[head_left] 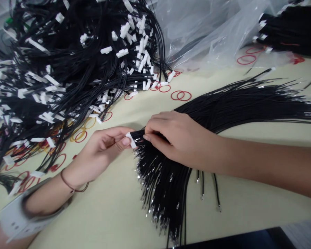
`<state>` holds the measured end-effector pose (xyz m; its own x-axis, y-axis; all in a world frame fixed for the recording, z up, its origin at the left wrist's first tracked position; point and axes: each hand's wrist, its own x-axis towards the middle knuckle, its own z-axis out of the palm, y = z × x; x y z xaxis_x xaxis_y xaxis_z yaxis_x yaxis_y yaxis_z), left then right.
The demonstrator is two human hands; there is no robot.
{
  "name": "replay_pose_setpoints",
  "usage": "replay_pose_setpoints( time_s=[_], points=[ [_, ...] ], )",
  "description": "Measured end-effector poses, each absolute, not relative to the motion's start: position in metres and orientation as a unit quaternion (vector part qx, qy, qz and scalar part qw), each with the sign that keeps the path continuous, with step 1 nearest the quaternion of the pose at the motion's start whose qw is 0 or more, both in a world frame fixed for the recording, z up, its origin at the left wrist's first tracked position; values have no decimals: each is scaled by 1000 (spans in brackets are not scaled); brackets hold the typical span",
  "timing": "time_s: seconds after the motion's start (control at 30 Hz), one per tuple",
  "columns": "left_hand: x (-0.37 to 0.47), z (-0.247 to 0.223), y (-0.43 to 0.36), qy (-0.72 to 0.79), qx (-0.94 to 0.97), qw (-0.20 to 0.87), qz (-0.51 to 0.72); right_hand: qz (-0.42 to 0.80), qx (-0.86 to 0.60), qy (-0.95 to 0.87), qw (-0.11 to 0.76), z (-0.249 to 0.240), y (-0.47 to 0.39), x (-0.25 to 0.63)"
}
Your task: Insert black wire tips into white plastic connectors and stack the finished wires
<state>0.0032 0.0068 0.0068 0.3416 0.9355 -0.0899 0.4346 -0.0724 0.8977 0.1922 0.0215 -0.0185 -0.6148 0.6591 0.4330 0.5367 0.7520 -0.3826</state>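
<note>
The left hand point(98, 152) pinches a white connector housing point(131, 140) between thumb and fingertips, just at the upper left edge of the fanned bundle of loose black wires point(160, 180); the right hand point(186, 141), reaching over that bundle, has thumb and forefinger pressed together on the black leads point(138, 134) at the housing's back; how many leads lie between those fingertips is hidden.

Judging by this hold, the housing is best gripped by its outer faces, square to the leads, with its openings left uncovered; a grip close behind a crimped terminal should keep a thin lead from buckling, and a straight push or pull, without twist, should spare the metal; a light tug would show whether a lead is seated.

The terminals point(152, 209) at the bundle's near end fan out and could snag; three stray wires point(216, 190) lie to its right; the pile of finished-looking wire harnesses point(88, 52) and red rubber bands point(181, 95) sit beyond it, well clear of both pinches.
</note>
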Motion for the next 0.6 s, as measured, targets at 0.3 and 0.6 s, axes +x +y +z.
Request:
replay_pose_setpoints(
  time_s=[0.3, 0.6],
  points=[
    [-1, 0, 7, 491, 724, 395, 280, 109, -328, -898, 271, -20, 18, 190],
    [-1, 1, 6, 446, 736, 419, 291, 122, -327, -898, 268, -20, 16, 190]
  ],
)
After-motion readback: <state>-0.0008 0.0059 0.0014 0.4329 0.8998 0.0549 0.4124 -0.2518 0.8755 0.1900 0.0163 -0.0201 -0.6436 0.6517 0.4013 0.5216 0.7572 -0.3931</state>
